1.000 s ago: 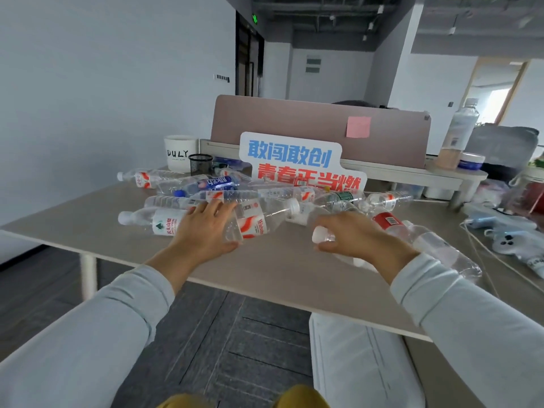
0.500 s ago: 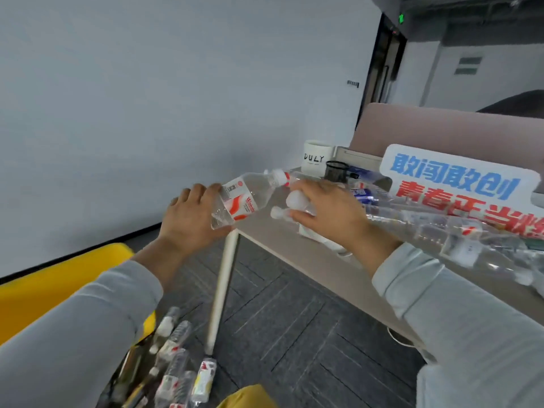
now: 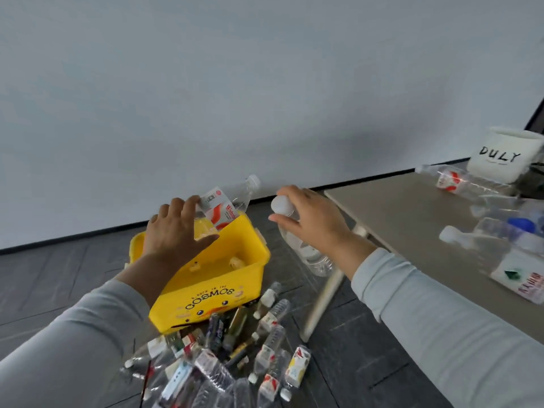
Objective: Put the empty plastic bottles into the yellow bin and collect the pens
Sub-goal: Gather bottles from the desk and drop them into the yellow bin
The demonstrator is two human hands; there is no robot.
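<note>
Fingers (image 3: 188, 206) of left hand (image 3: 176, 234): curled round lower body of red-label bottle (image 3: 222, 207), full wrap. Position: over far side of yellow bin (image 3: 223, 287), base down toward the opening, cap up and away. Long axis tilted, not upright.

Fingers (image 3: 290, 222) of right hand (image 3: 315, 228): pinching clear bottle (image 3: 306, 254) at the capped neck, body hanging base-down, slightly slanted. Position: just right of bin, outside the rim, above the floor.

Left hand nearer, already above bin opening; judged ready for a straight drop. Right hand judged to need a short carry leftward across the right rim first.

Further bottles (image 3: 471, 184) lying on bench (image 3: 406, 219), well right of bin. Heap of bottles (image 3: 270, 343) on floor at bin's near side. No pens made out.
</note>
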